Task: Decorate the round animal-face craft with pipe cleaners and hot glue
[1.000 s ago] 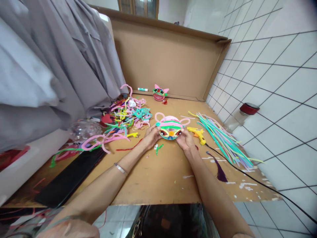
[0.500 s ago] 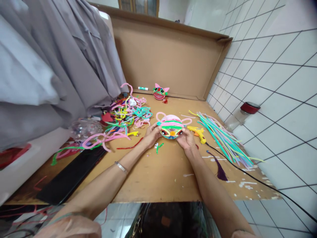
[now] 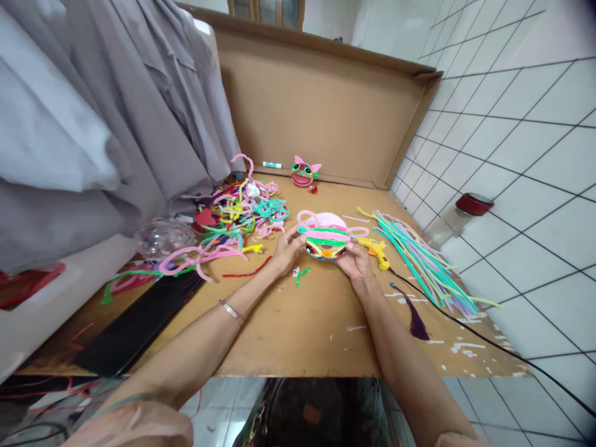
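Left hand (image 3: 286, 253) and right hand (image 3: 356, 264) clamp the toy (image 3: 328, 238); glue gun (image 3: 379, 253) just right, tangle (image 3: 236, 212) left, tassel (image 3: 418, 323) near right.

The toy (image 3: 327, 234) is partly hidden by the left hand (image 3: 287, 252) and right hand (image 3: 356, 264); the cord (image 3: 485, 341) and cloth (image 3: 121, 118) are cut off at the edges.

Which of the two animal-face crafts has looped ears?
The nearer craft, held between the left hand and right hand; the far craft by the cardboard has pointed ears.
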